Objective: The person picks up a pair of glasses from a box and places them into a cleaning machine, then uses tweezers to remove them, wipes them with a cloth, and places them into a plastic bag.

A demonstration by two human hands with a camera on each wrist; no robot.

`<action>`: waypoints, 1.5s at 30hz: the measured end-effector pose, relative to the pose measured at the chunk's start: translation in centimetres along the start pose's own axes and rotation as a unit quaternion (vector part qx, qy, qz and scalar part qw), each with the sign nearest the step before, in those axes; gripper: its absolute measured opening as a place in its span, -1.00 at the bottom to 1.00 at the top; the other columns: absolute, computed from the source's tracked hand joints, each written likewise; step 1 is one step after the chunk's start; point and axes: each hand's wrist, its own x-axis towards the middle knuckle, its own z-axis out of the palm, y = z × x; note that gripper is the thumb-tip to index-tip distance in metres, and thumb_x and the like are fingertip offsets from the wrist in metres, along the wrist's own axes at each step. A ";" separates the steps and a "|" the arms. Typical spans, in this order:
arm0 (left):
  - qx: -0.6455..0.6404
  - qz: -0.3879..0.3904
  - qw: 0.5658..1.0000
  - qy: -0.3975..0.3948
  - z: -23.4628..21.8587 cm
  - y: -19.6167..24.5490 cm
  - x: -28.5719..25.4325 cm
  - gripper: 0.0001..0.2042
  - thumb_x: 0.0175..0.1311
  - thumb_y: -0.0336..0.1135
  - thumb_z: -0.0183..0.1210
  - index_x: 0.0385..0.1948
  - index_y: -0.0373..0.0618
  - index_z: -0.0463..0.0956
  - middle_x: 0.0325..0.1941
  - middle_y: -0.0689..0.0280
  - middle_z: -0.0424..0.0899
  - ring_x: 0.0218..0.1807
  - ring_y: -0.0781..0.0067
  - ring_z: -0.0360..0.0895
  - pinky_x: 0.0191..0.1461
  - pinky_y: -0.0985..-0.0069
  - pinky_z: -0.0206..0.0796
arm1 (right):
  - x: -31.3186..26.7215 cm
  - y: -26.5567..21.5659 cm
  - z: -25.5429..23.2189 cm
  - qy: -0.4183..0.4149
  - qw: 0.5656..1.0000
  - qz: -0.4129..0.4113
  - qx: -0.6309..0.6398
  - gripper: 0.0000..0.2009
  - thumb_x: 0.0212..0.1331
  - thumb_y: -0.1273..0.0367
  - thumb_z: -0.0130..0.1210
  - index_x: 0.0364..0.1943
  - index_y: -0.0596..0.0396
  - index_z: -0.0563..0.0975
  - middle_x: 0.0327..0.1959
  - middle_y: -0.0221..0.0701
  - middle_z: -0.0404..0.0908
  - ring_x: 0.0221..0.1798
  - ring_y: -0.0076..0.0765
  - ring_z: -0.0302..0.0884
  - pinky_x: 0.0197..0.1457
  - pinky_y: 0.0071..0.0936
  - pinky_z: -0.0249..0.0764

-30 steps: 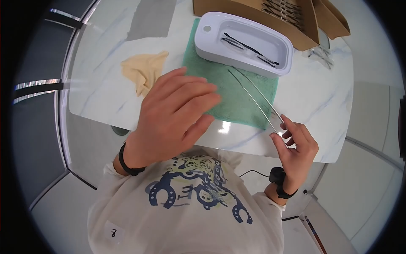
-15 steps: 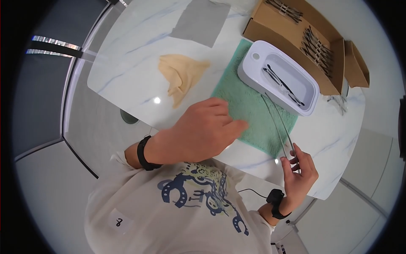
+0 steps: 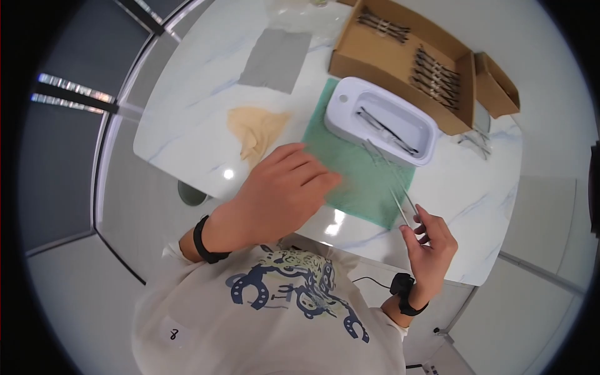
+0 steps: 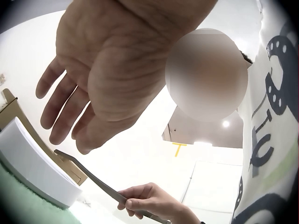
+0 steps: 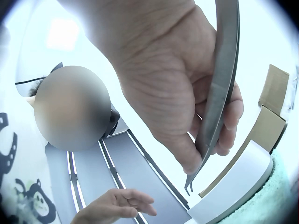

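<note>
In the head view my right hand [image 3: 432, 240] holds long metal tweezers [image 3: 400, 208] between thumb and fingers. Their two prongs slant away from me, tips apart, over the green towel [image 3: 350, 184] and close by the near wall of a white tub [image 3: 340, 117]. A pair of glasses [image 3: 389, 130] with dark temples lies folded inside this tub. My left hand [image 3: 275, 197] hovers over the towel's near left side with nothing in it; its fingers hang loosely bent in the left wrist view. The right wrist view shows the tweezers' flat metal arms [image 5: 218, 93] along the palm.
Behind the tub stands a cardboard box [image 3: 375, 69] with several rows of glasses. Beside it are a smaller carton [image 3: 497, 90] and clear-bagged glasses [image 3: 475, 145]. A crumpled peach cloth [image 3: 256, 128] and a flat grey cloth [image 3: 275, 60] lie to the left.
The head view has shifted, bringing more of the cardboard box into sight. My left hand's fingers have gone from spread to more bent. The right hand keeps its hold on the tweezers.
</note>
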 end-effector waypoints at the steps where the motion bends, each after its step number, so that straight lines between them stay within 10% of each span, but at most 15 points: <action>1: 0.008 -0.017 1.000 -0.001 -0.4 0.3 0.2 -0.62 0.01 -0.44 0.32 -0.04 -0.07 0.62 -0.19 0.26 0.66 -0.03 0.21 0.58 0.30 0.10 0.35 | 0.1 -0.1 -0.3 -0.005 1.000 -0.002 0.001 -0.53 -0.13 0.47 0.48 0.01 0.04 0.69 -0.34 -0.38 0.69 -0.46 -0.46 0.58 -0.51 -0.56 0.46; 12: 0.031 -0.041 0.999 0.007 -3.7 0.9 2.4 -0.65 0.01 -0.58 0.28 -0.09 -0.12 0.66 -0.51 0.28 0.60 -0.35 0.24 0.59 0.23 0.14 0.42 | 0.3 -0.2 -3.1 0.049 0.998 0.031 0.006 -0.58 -0.10 0.44 0.47 -0.04 0.04 0.69 -0.35 -0.38 0.69 -0.47 -0.44 0.60 -0.50 -0.55 0.50; 26: 0.056 -0.026 0.997 -0.047 -3.5 0.6 3.0 -0.57 0.02 -0.51 0.33 0.03 -0.06 0.57 -0.04 0.23 0.70 0.13 0.21 0.61 0.48 0.05 0.18 | 1.4 -0.7 -1.7 0.007 1.000 0.011 0.006 -0.61 -0.06 0.38 0.46 -0.06 0.04 0.69 -0.37 -0.39 0.69 -0.47 -0.41 0.62 -0.46 -0.51 0.53; 35: 0.029 -0.041 0.997 -0.066 -4.0 1.4 2.2 -0.65 0.04 -0.51 0.29 -0.08 0.00 0.64 -0.36 0.33 0.71 0.07 0.31 0.62 0.52 0.05 0.11 | 0.5 -1.0 -1.9 0.027 1.000 -0.001 0.010 -0.60 -0.08 0.38 0.47 -0.06 0.06 0.69 -0.37 -0.39 0.68 -0.48 -0.43 0.61 -0.47 -0.52 0.52; 45: 0.053 0.063 0.996 0.023 -6.8 3.4 3.5 -0.64 -0.06 -0.48 0.31 -0.14 0.05 0.62 -0.22 0.35 0.69 0.28 0.23 0.50 0.55 -0.22 -0.10 | 0.1 -1.0 -1.8 0.008 1.000 -0.007 0.011 -0.60 -0.07 0.47 0.44 -0.04 0.10 0.69 -0.36 -0.37 0.69 -0.46 -0.47 0.60 -0.46 -0.55 0.51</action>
